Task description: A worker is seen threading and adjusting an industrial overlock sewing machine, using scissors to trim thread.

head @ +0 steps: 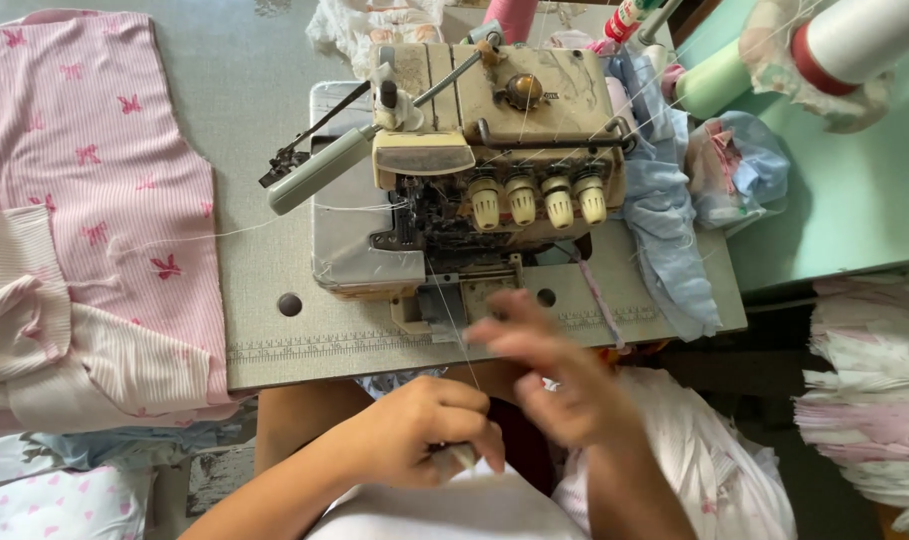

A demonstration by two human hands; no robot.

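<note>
While the left hand fists shut on white cloth at the lap, below the bench, the right hand blurs — fingers loosely spread, apparently empty. Cloth looks light, limp; probably best pinched at an edge.

The left hand is curled into a fist over white cloth in the lap, pinching what may be a small pale tool; the right hand, blurred, hovers with fingers spread just before the beige overlock machine; a thin thread runs down from the machine to the hands; pink bow-printed fabric lies on the grey table at left.
</note>
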